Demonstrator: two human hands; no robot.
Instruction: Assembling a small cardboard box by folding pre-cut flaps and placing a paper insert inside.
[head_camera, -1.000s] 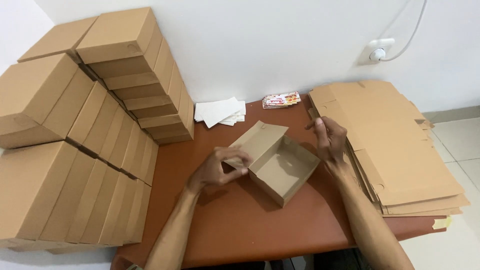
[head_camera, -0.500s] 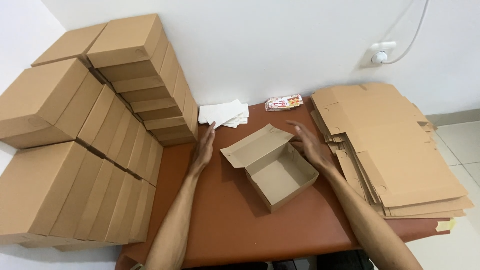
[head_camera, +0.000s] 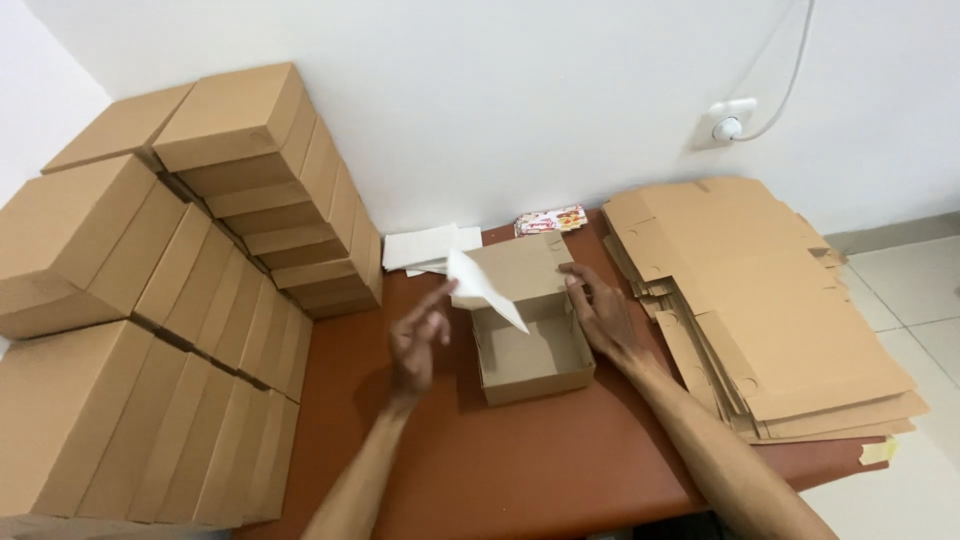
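Note:
An open brown cardboard box (head_camera: 530, 352) sits on the reddish-brown table (head_camera: 520, 460), its lid flap (head_camera: 520, 268) standing up at the back. My left hand (head_camera: 418, 340) is just left of the box and pinches a white sheet of paper (head_camera: 482, 286), which hangs blurred over the box's open top. My right hand (head_camera: 600, 310) rests against the box's right wall and the lid's right edge, fingers spread.
Many folded brown boxes (head_camera: 200, 300) are stacked along the left side. A pile of flat cardboard blanks (head_camera: 760, 300) lies on the table's right. White sheets (head_camera: 425, 247) and a small colourful packet (head_camera: 550, 220) lie by the wall. A wall socket (head_camera: 728, 122) is above.
My left hand reached back to the white sheets, picked one up and brought it over the box. The box now sits squarer to me, with my right hand still at its right side.

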